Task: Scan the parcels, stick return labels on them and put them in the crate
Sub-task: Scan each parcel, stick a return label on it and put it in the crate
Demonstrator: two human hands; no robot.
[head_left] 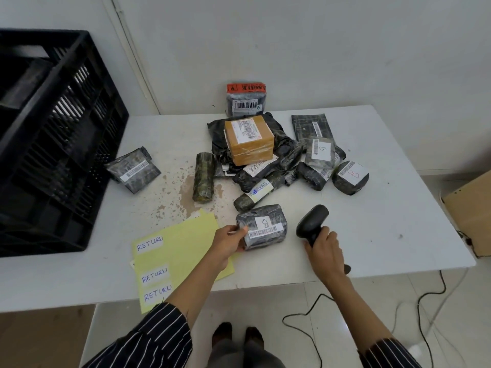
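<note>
A black-wrapped parcel marked B [261, 226] lies near the table's [372, 235] front edge, the left hand [229, 241] gripping its end. The right hand [324, 251] clasps a black barcode scanner [312, 221] beside it. Three RETURN labels [155, 274] sit on yellow sheets [186, 240]; a black crate [53, 134] stands left.

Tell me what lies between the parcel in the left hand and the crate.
Only flat things: the yellow label sheets lie beside the parcel toward the crate. A wrapped parcel by the crate's wall sits farther back, off the direct line.
</note>
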